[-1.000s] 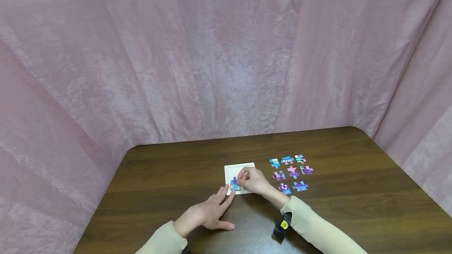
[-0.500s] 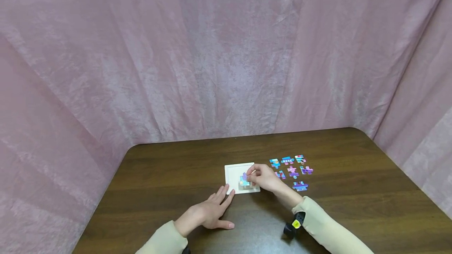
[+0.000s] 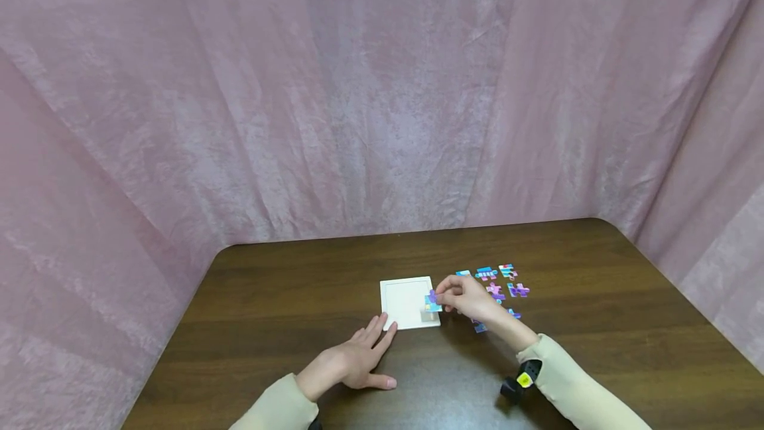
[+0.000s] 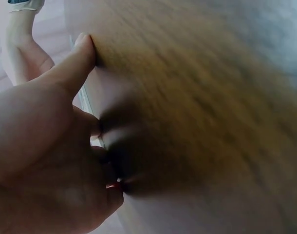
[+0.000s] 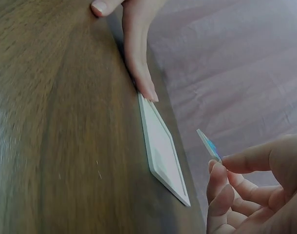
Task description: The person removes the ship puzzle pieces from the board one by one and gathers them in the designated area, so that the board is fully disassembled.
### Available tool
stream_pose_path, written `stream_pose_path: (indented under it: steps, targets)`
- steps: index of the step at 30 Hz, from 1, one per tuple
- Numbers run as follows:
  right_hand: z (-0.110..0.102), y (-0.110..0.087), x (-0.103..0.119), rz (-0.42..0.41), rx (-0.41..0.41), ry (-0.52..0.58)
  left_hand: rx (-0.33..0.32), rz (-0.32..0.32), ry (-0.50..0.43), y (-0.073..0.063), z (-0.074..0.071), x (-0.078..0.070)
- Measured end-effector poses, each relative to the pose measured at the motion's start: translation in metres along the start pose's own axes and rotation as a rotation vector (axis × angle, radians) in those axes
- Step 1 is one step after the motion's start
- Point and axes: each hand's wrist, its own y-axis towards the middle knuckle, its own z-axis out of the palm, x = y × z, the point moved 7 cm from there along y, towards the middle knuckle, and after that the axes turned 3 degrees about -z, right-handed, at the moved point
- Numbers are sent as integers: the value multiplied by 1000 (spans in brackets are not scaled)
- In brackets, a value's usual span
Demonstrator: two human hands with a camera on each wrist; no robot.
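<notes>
My right hand [image 3: 468, 298] pinches a blue and purple jigsaw puzzle piece [image 3: 432, 304] between thumb and fingers. The piece overlaps the right edge of a white square puzzle tray [image 3: 402, 297] in the head view. From the right wrist, that piece [image 5: 207, 144] shows tilted and raised above the tray's level. The inside of the tray [image 5: 163, 153] is bare white. With fingers spread, my left hand [image 3: 352, 358] lies on the table, its fingertips touching the tray's near left corner. The left wrist view has the hand [image 4: 51, 141] in dark shadow.
Several loose jigsaw pieces [image 3: 518, 290] lie in rows to the right of the tray, some partly hidden behind my right hand and wrist. The brown wooden table [image 3: 286, 290] ends at a pink curtain [image 3: 382, 98]. A black device [image 3: 512, 389] is strapped to my right wrist.
The right hand has carried the puzzle piece from the tray's near left part rightward to its right edge, clear of the tray floor. My left hand has stayed in place.
</notes>
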Motion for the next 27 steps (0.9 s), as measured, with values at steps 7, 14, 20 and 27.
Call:
stream_pose_path:
  steps: [7, 14, 20, 27]
  targets:
    - [-15, -2, -3, 17, -32, -6, -10, -4, 20, 0, -3, 3]
    - [-27, -6, -9, 20, -42, -13, -24, -1, 24, -3, -4, 6]
    - [-37, -14, -18, 34, -22, -16, -33, 14, 27, -6, -1, 5]
    - [-46, -20, -22, 26, -27, -6, -58, 30, 30, -4, 4, 6]
